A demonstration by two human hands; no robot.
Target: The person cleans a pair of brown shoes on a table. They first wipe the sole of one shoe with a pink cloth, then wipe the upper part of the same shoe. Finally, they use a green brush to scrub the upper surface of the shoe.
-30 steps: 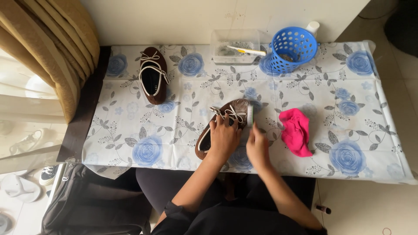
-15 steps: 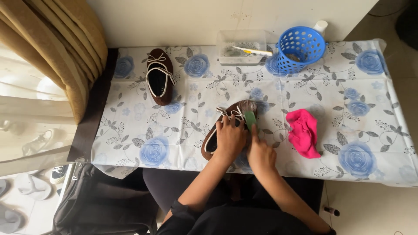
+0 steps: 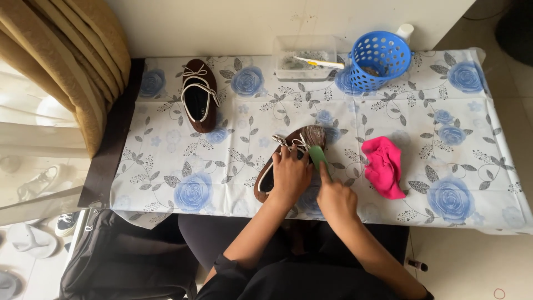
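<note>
A: How are the arms posed?

B: Both forearms are stretched forward from the near edge of the table [image 3: 166,183], close together, over its middle. The left hand [image 3: 290,176] is laid palm-down on a brown shoe [image 3: 288,158], and the right hand [image 3: 335,201] is raised just to the right of it.

A: How is the left hand set?

B: Its fingers are spread and curved over the shoe's opening and white laces, so the shoe is pressed down against the flowered cloth. The shoe is seen lying at a slant, its toe pointed toward the far right corner, its heel toward the near edge.

A: And the right hand?

B: It is closed around the handle of a green brush [image 3: 318,156], with the forefinger stretched along the handle. The bristle end is laid against the shoe's toe.

A: What else is placed on the table?

B: A crumpled pink cloth [image 3: 384,166] is seen just right of the hands, apart from the shoe. A second brown shoe [image 3: 200,103] lies toward the far left corner, well apart from the first. At the far edge a clear box [image 3: 286,65] with a small white tool across it stands beside a blue basket [image 3: 379,60].
</note>
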